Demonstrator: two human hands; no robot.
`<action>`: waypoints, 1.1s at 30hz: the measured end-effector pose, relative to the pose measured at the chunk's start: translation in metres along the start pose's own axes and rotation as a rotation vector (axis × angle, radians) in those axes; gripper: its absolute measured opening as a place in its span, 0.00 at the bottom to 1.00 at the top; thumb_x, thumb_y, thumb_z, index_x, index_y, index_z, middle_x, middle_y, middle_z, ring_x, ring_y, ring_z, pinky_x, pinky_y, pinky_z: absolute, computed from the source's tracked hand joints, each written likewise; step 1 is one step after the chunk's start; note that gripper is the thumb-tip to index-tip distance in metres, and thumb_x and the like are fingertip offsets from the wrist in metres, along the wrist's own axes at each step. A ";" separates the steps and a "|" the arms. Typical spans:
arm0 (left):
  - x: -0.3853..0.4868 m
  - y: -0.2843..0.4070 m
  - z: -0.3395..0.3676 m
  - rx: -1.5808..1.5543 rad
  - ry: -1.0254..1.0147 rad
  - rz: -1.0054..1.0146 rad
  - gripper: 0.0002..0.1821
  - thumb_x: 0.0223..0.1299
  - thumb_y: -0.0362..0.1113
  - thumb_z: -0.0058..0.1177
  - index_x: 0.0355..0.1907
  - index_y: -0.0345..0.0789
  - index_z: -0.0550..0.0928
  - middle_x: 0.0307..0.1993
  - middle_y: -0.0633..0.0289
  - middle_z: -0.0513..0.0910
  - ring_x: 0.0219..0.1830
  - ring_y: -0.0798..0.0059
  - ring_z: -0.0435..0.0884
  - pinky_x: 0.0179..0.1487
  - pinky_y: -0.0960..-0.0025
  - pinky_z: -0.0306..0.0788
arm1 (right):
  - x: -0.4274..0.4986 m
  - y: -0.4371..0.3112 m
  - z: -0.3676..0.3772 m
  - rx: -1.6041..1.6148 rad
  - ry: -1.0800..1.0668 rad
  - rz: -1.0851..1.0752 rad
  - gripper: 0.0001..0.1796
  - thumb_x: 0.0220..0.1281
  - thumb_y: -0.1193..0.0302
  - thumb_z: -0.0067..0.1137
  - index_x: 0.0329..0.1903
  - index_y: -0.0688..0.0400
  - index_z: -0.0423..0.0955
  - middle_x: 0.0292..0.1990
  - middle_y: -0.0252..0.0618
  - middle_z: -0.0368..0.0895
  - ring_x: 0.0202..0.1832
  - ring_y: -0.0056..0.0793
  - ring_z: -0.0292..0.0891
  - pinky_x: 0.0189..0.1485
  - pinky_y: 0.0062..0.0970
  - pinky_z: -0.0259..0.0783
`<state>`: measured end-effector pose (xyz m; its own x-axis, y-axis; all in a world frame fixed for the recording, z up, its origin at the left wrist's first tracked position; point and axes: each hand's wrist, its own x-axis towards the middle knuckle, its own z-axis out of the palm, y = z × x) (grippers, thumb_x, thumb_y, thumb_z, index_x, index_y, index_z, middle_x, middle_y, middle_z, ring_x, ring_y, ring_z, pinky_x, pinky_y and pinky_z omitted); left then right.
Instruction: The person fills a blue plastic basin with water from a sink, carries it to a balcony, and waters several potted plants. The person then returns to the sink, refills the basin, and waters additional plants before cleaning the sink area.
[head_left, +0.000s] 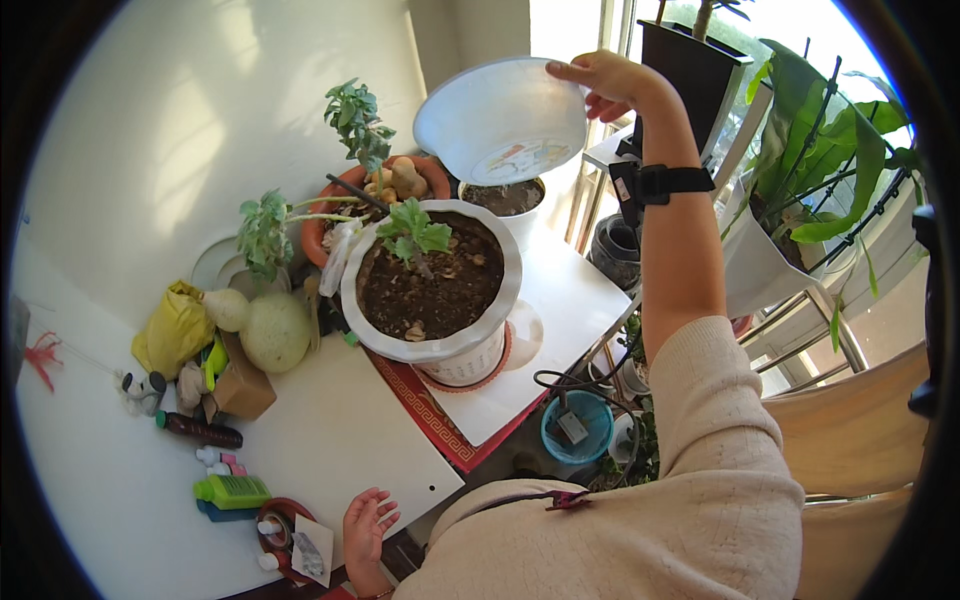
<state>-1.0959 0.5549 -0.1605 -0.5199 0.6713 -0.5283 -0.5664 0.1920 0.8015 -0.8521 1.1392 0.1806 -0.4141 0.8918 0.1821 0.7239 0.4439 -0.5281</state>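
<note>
My right hand (611, 86) grips the rim of a translucent plastic basin (499, 116), its thumb over the edge. The basin is tilted and held above a small white pot of dark soil (504, 199), hiding part of it. Below and to the left stands a large white flowerpot with a scalloped rim (510, 281). A leafy plant (411, 234) grows from its soil. Near the lower edge of the view, my left hand (365, 525) is raised beside the tabletop, palm up, fingers apart and holding nothing.
Behind the large pot is a terracotta planter (313, 225) with a drooping plant. A pale gourd (276, 331), a cardboard box (244, 386) and several bottles line the left. A blue bucket (577, 427) stands below the table's right edge, near a black cable (559, 384).
</note>
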 end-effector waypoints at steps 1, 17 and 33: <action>0.001 0.000 0.000 0.001 0.003 0.000 0.14 0.71 0.35 0.48 0.55 0.33 0.74 0.51 0.54 0.79 0.47 0.63 0.81 0.50 0.59 0.78 | -0.004 -0.002 -0.008 0.020 0.028 -0.077 0.46 0.54 0.27 0.48 0.53 0.56 0.78 0.36 0.48 0.83 0.36 0.33 0.86 0.36 0.29 0.83; 0.009 0.009 0.027 0.053 -0.056 -0.009 0.14 0.71 0.35 0.48 0.56 0.33 0.74 0.51 0.55 0.79 0.49 0.64 0.80 0.52 0.60 0.77 | -0.145 0.017 0.063 0.920 0.479 -0.544 0.15 0.60 0.73 0.65 0.47 0.62 0.74 0.42 0.38 0.78 0.46 0.28 0.81 0.48 0.26 0.79; 0.044 0.028 0.123 0.221 -0.262 -0.053 0.14 0.72 0.35 0.47 0.56 0.34 0.75 0.52 0.58 0.79 0.50 0.68 0.80 0.54 0.62 0.76 | -0.299 0.144 0.040 1.282 0.767 -0.140 0.12 0.56 0.75 0.61 0.43 0.53 0.73 0.48 0.48 0.74 0.51 0.45 0.77 0.50 0.40 0.78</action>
<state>-1.0560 0.6778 -0.1264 -0.2951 0.8120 -0.5035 -0.4211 0.3625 0.8314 -0.6461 0.9333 0.0168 0.2385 0.8576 0.4556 -0.4262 0.5140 -0.7444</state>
